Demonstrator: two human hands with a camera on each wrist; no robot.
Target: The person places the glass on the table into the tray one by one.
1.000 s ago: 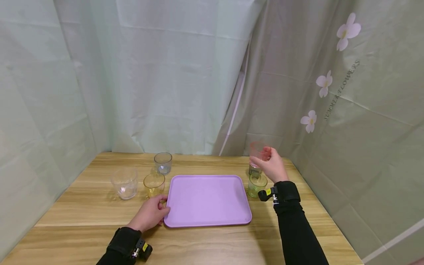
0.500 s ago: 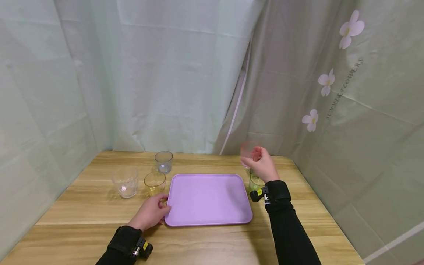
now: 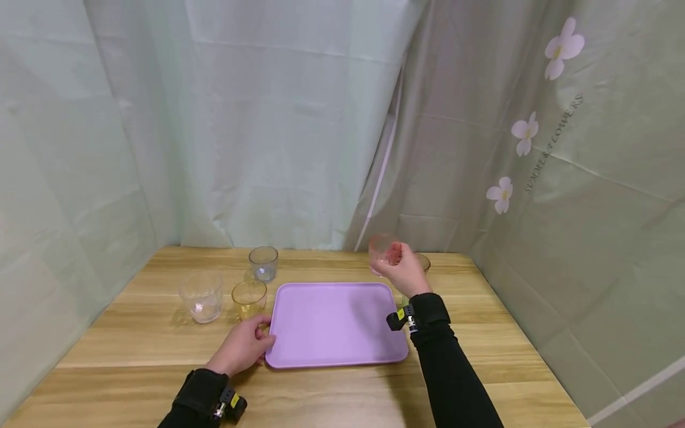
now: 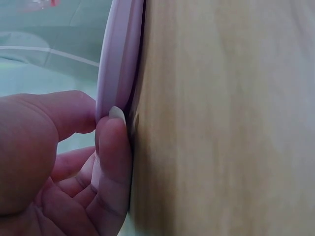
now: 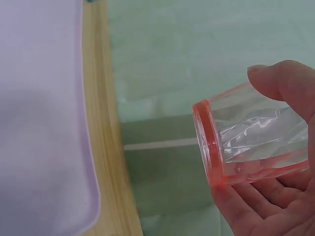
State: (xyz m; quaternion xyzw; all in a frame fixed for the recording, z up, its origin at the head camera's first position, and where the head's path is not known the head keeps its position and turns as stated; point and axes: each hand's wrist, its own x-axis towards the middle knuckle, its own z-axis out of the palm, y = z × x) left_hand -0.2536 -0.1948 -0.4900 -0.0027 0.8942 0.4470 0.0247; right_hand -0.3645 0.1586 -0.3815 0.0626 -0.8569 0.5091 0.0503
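Note:
My right hand (image 3: 408,274) grips a clear pinkish-red tumbler (image 3: 381,252), held up off the table beyond the tray's far right corner. In the right wrist view, thumb and fingers lie on opposite sides of this faceted tumbler (image 5: 261,135). My left hand (image 3: 242,346) pinches the left edge of a lilac tray (image 3: 334,327) that lies on the table. The left wrist view shows thumb and a fingertip at the tray's rim (image 4: 115,64). Behind my right hand, a dark-rimmed tumbler (image 3: 424,262) and a green tumbler (image 3: 405,299) are mostly hidden.
Left of the tray stand a clear tumbler (image 3: 202,300), a yellow one (image 3: 249,294) close to my left hand, and a bluish-grey one (image 3: 264,264) farther back. The wooden table (image 3: 134,356) ends at a pale curtain (image 3: 278,131) behind, with more curtain at both sides.
My right hand has carried the pinkish-red tumbler leftward, from above the other right-side tumblers toward the tray's far right corner. My left hand has stayed at the tray's edge.

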